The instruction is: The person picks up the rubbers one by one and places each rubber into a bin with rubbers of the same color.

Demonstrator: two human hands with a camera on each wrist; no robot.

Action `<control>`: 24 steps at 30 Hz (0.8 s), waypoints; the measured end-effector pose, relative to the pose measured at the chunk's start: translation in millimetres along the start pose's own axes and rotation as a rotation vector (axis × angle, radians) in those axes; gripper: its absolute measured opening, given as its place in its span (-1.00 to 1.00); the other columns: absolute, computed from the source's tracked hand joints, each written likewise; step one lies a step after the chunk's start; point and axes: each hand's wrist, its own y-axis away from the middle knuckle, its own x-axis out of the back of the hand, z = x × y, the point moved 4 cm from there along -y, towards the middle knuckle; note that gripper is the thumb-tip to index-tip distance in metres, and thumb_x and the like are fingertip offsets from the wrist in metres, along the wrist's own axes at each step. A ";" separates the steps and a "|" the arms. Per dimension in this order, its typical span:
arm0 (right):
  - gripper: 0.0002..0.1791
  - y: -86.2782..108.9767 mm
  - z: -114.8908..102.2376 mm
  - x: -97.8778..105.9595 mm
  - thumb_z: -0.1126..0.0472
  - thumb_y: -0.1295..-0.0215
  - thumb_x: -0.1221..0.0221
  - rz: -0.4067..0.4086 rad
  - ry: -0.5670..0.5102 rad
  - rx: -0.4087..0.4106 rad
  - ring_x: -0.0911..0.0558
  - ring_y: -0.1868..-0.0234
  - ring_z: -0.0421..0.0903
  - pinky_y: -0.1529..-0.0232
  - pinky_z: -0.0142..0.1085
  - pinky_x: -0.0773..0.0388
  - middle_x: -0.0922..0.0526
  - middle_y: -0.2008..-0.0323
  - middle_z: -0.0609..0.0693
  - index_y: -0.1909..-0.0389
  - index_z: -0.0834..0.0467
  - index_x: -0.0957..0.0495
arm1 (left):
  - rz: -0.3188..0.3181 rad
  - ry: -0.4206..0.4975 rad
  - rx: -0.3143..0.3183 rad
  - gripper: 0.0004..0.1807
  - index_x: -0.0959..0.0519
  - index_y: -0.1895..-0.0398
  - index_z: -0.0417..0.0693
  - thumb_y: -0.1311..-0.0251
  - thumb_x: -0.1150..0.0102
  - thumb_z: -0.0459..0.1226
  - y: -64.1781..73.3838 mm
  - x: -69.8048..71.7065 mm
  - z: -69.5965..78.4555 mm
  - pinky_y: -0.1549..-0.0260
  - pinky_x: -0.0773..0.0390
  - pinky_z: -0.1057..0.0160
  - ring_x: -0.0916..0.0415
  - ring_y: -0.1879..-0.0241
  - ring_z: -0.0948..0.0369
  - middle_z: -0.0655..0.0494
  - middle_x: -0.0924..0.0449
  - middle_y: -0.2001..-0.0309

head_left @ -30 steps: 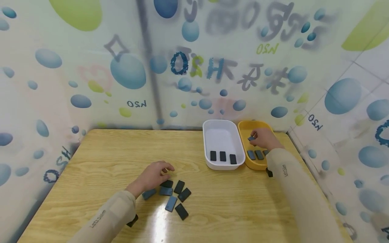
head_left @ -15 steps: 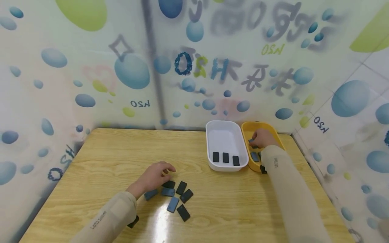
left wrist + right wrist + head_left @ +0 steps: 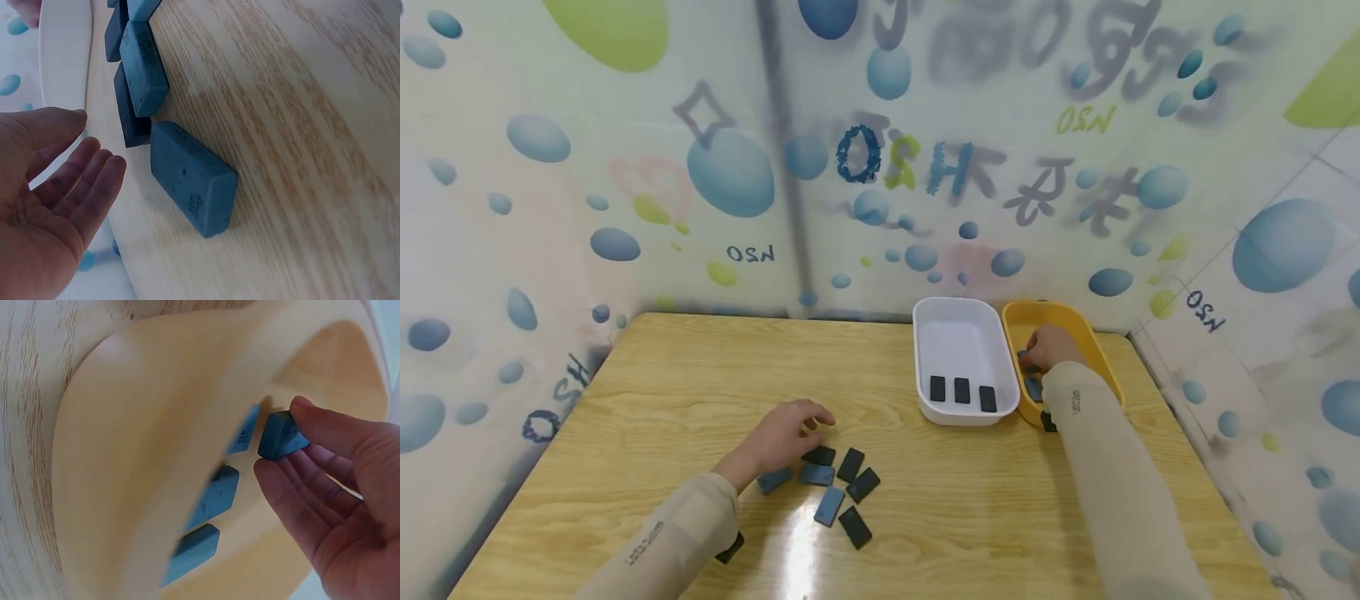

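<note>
My right hand [image 3: 1054, 346] reaches into the yellow tray [image 3: 1060, 315]. In the right wrist view, its thumb and fingertips pinch a blue eraser [image 3: 281, 434] close to the tray floor. Three more blue erasers lie in a row beside it, the nearest one [image 3: 245, 432] marked 4B. My left hand [image 3: 781, 433] hovers with relaxed, slightly bent fingers at the far side of a loose group of erasers, holding nothing. A blue eraser [image 3: 190, 181] lies on the table just beyond its fingertips in the left wrist view. Black erasers [image 3: 855, 527] are mixed into the group.
A white tray [image 3: 966, 354] stands against the yellow one, with three black erasers [image 3: 962, 390] in a row at its near end. Both trays sit at the back right of the wooden table [image 3: 722, 358]. A patterned wall [image 3: 850, 275] rises directly behind the table.
My right hand has lowered the blue eraser toward the tray floor, near the row, and drawn slightly nearer. The left hand keeps its place over the table. The head view has shifted slightly.
</note>
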 end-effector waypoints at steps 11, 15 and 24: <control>-0.66 -6.2 3.8 -8.5 0.15 -0.21 -0.25 0.006 0.018 -0.006 -0.53 0.25 0.06 0.29 -0.25 -0.51 -0.61 0.23 0.17 0.10 0.32 -0.58 | -0.001 -0.004 -0.008 -0.77 -0.65 0.04 -0.05 -0.26 -0.19 -0.35 -1.0 -0.7 -2.7 0.17 -0.64 0.12 -0.61 0.11 0.10 0.04 -0.64 0.04; -0.69 -6.2 3.0 -11.6 0.19 -0.22 -0.22 0.011 0.003 -0.024 -0.52 0.24 0.08 0.25 -0.20 -0.50 -0.60 0.23 0.18 0.11 0.32 -0.56 | -0.001 -0.005 -0.019 -0.78 -0.65 0.04 -0.06 -0.26 -0.19 -0.35 -0.7 -0.9 -3.3 0.18 -0.64 0.13 -0.61 0.12 0.10 0.04 -0.64 0.05; -0.60 -7.4 -0.6 -11.8 0.17 -0.27 -0.20 -0.008 0.028 -0.024 -0.52 0.18 0.10 0.13 -0.13 -0.56 -0.59 0.13 0.24 -0.01 0.37 -0.51 | 0.003 0.002 0.013 -0.76 -0.65 0.03 -0.05 -0.26 -0.19 -0.35 1.2 1.6 -5.3 0.16 -0.64 0.12 -0.61 0.09 0.09 0.04 -0.64 0.02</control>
